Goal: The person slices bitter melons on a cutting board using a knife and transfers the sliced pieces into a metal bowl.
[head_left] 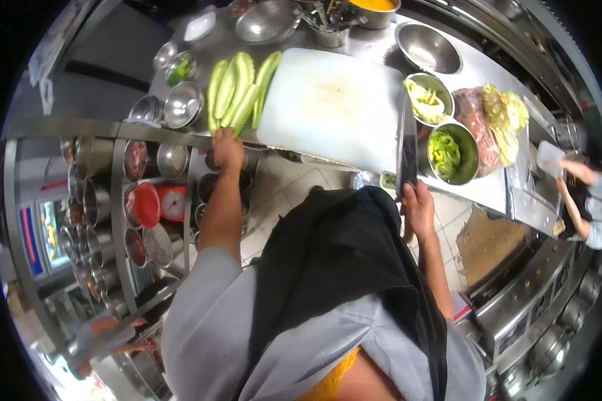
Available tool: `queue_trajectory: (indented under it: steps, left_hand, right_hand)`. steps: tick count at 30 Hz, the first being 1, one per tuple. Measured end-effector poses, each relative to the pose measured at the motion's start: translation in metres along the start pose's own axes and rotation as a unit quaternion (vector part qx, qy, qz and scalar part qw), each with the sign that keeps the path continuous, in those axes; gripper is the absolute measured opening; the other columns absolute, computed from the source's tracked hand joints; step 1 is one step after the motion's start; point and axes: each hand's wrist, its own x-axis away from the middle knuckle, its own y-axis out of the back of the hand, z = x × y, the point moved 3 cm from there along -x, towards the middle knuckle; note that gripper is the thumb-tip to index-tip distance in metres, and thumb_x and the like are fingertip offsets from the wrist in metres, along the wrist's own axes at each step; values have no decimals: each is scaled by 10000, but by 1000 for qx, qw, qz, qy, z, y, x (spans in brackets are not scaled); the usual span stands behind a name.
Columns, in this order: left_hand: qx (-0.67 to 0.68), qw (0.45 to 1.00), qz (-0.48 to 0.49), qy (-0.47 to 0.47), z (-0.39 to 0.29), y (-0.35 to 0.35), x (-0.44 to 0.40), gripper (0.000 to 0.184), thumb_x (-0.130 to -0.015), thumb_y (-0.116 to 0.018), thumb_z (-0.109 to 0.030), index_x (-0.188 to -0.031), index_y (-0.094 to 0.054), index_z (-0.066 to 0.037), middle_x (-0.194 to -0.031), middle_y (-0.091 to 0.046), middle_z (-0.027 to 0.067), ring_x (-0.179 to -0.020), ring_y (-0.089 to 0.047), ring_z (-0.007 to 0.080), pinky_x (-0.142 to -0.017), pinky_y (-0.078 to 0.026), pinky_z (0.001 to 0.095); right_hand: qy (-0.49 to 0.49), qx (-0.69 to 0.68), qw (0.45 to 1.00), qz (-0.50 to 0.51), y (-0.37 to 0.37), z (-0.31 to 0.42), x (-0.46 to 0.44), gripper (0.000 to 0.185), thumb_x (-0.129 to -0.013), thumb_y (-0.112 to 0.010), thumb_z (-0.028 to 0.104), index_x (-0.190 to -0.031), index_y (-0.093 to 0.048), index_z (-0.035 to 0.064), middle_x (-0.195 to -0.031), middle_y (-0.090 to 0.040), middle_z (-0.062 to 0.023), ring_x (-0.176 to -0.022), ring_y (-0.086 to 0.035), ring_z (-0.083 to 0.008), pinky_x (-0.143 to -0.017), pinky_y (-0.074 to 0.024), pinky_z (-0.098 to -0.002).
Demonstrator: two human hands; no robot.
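Several long pale-green pieces that look like cucumber (226,88), cut lengthwise, lie side by side at the left of the white cutting board (334,107). My left hand (227,148) is at their near ends, its fingers closed on the end of one cucumber piece. In my right hand (418,204) is a large knife (407,144), gripped by its handle. Its dark blade points away from me along the board's right edge. Right of the blade stand a metal bowl of pale sliced vegetable (427,100) and a metal pot of green strips (446,154).
Metal bowls (182,105) stand at the table's left end. Farther back are a large bowl (267,23), a utensil container (331,33) and another bowl (428,48). Bagged meat (481,130) and leafy greens (508,120) lie right. Another person's arms (578,194) show far right.
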Motion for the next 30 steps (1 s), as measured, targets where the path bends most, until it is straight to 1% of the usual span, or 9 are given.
queue_trajectory:
  steps: [5, 11, 13, 15, 19, 20, 23, 25, 30]
  left_hand:
    - [152, 985, -56, 64, 15, -13, 5, 422, -867, -677, -267, -1249, -647, -89, -1251, -663, 189, -1098, -631, 423, -935, -510, 480]
    - [281, 956, -80, -37, -31, 53, 27, 384, -921, -672, -241, -1208, -632, 11, -1114, -690, 253, -1019, -676, 380, -888, -519, 451]
    - [452, 888, 78, -24, -80, 74, 28, 352, -943, -664, -211, -1193, -631, 34, -1043, -710, 198, -905, -696, 286, -825, -542, 390]
    - [480, 838, 246, -83, -129, 76, 12, 336, -953, -663, -196, -1196, -633, 35, -975, -714, 142, -826, -681, 181, -748, -543, 324]
    - [500, 746, 415, -144, -214, 22, -6, 344, -982, -630, -196, -1225, -629, 47, -979, -705, 89, -857, -671, 161, -779, -550, 321]
    - [500, 744, 419, -147, -221, 17, -15, 344, -982, -630, -196, -1225, -629, 47, -979, -705, 89, -857, -671, 161, -779, -550, 321]
    - [304, 834, 393, -240, -230, -6, -35, 271, -970, -644, -214, -1145, -697, -14, -960, -727, 96, -860, -687, 188, -804, -551, 348]
    - [352, 892, 82, -272, -203, -17, -55, 233, -951, -662, -236, -1079, -740, -57, -967, -739, 113, -866, -698, 230, -818, -550, 359]
    - [355, 883, 161, -261, -164, -17, -24, 210, -884, -735, -191, -1066, -762, -89, -1007, -736, 93, -885, -685, 248, -812, -547, 368]
  right_hand:
    - [-31, 15, 999, -11, -24, 16, 5, 183, -1044, -573, 198, -1010, -580, 18, -756, -665, -59, -532, -538, -103, -492, -455, -266]
    - [-78, 52, 995, -47, -51, 19, 28, 185, -1048, -556, 186, -1008, -568, 6, -786, -685, -91, -563, -570, -112, -499, -464, -275]
    - [-87, 28, 994, -57, -60, 14, 30, 189, -1049, -551, 187, -992, -553, 7, -776, -682, -90, -553, -570, -113, -499, -469, -276]
    - [-85, 28, 994, -64, -68, 9, 29, 194, -1052, -543, 188, -976, -537, 10, -771, -678, -94, -557, -579, -117, -501, -476, -279]
    - [-91, 55, 990, -88, -86, 12, 25, 202, -1057, -529, 194, -971, -528, 12, -774, -673, -100, -571, -593, -129, -502, -485, -288]
    - [-85, 54, 990, -96, -91, 11, 22, 203, -1056, -531, 198, -971, -529, 14, -767, -671, -97, -561, -591, -134, -503, -485, -288]
    - [-77, 48, 991, -101, -101, 11, 12, 216, -1051, -540, 216, -974, -535, 14, -743, -674, -101, -573, -605, -150, -515, -492, -306]
    - [-83, 72, 992, -64, -111, 11, 1, 230, -1045, -552, 229, -974, -539, 10, -730, -681, -109, -598, -626, -158, -523, -496, -328]
    - [-50, 153, 987, -19, -143, 21, -32, 245, -1030, -569, 227, -985, -556, -13, -759, -694, -195, -638, -685, -280, -632, -523, -407]
